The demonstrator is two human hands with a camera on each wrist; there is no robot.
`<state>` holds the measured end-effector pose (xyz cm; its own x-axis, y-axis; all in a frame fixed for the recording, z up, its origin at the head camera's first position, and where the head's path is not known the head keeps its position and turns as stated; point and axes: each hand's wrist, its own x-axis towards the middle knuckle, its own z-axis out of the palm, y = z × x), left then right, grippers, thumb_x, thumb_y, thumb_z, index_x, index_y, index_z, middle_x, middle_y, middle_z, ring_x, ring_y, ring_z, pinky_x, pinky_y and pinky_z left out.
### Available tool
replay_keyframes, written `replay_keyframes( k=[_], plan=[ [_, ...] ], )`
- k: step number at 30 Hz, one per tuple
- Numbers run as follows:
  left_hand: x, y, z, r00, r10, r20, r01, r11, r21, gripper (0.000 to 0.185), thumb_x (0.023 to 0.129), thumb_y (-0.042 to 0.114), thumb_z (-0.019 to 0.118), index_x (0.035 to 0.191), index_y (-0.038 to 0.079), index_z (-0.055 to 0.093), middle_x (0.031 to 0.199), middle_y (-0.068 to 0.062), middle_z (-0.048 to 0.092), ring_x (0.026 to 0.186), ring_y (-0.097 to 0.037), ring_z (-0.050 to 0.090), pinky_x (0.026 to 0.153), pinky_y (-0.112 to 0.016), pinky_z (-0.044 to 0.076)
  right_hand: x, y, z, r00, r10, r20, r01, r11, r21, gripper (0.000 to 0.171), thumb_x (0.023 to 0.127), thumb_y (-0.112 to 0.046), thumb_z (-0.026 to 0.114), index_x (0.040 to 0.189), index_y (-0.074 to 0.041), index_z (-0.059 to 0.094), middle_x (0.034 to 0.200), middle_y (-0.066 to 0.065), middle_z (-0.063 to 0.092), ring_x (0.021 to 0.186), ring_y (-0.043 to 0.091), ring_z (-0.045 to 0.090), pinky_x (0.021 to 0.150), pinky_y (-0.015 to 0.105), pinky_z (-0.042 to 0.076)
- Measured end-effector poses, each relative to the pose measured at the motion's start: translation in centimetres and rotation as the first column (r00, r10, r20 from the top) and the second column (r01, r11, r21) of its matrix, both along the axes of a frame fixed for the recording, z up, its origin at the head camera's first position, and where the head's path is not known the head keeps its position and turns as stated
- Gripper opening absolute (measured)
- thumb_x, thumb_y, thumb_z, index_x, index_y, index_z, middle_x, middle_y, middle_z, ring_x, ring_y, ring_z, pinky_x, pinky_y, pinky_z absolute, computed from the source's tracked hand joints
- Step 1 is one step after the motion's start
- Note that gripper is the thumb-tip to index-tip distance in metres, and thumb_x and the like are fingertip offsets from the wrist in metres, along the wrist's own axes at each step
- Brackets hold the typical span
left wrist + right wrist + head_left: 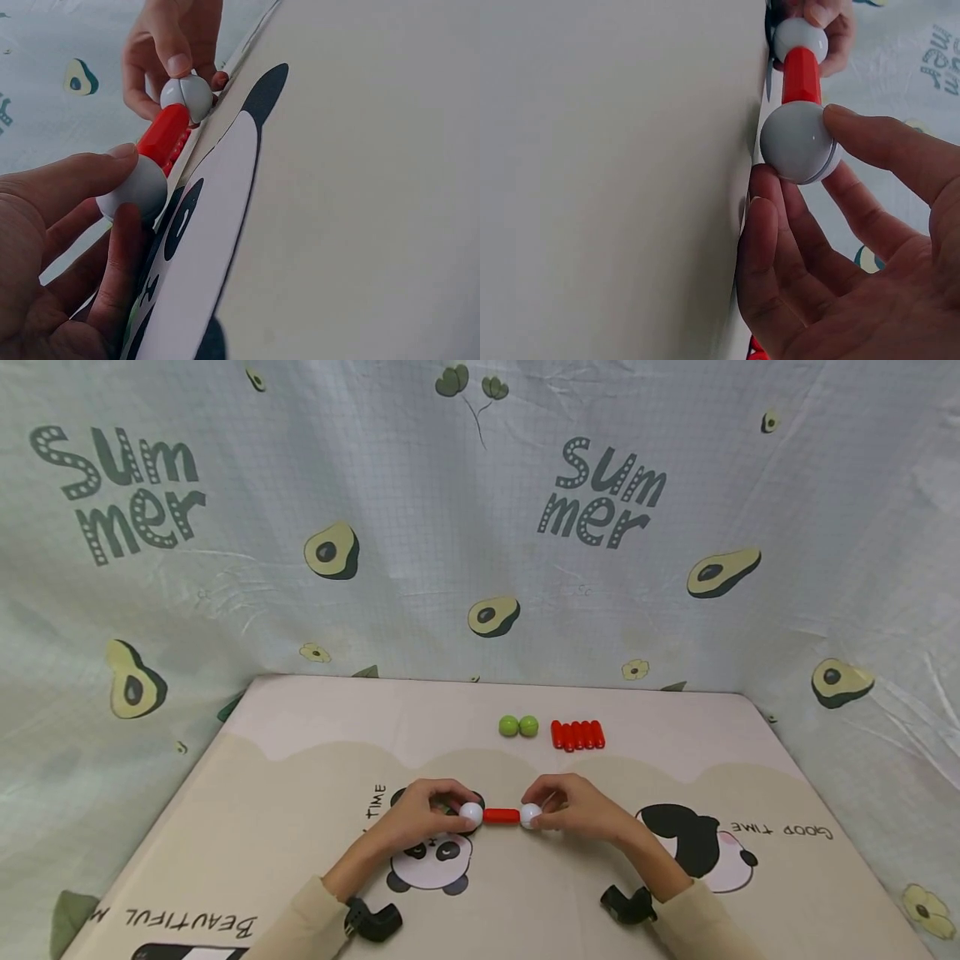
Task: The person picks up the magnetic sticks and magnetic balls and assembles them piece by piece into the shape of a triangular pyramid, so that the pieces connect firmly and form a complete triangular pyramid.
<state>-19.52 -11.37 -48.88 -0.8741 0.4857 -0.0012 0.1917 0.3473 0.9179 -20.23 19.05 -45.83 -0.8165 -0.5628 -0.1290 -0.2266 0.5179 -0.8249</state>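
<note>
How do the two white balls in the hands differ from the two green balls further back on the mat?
The white balls are joined by a red rod and pinched in the left hand and right hand; the green balls lie loose, untouched, side by side beside spare red rods. White ones look slightly larger. All are round and glossy.

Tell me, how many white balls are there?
2. One white ball is pinched by the left hand, the other white ball by the right hand, joined by the red rod.
</note>
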Motion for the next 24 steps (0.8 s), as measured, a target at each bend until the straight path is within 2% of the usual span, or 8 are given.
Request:
replay_keyframes(
  k=[11, 24],
  plan=[
    [-0.04, 0.00, 0.01, 1.000, -0.010, -0.006, 0.010, 1.000, 0.000, 0.027, 0.087, 0.022, 0.082, 0.114, 0.020, 0.077, 0.108, 0.000, 0.075, 0.093, -0.011, 0.065, 0.078, -0.021, 0.050, 0.10, -0.02, -0.02, 1.000, 0.002, -0.011, -0.002, 1.000, -0.002, 0.024, 0.091, -0.020, 0.075, 0.113, -0.010, 0.071, 0.105, 0.006, 0.069, 0.092, 0.021, 0.062, 0.075, 0.026, 0.054],
    [-0.18, 0.07, -0.07, 1.000, -0.019, -0.014, 0.019, 1.000, 0.017, 0.029, 0.087, 0.022, 0.082, 0.115, 0.017, 0.077, 0.112, -0.002, 0.076, 0.096, -0.011, 0.066, 0.080, -0.021, 0.051, 0.07, 0.06, 0.23, 1.000, 0.007, 0.008, -0.007, 1.000, -0.028, 0.025, 0.092, -0.019, 0.074, 0.115, -0.009, 0.070, 0.104, 0.008, 0.068, 0.087, 0.021, 0.062, 0.068, 0.027, 0.055]
  ],
)
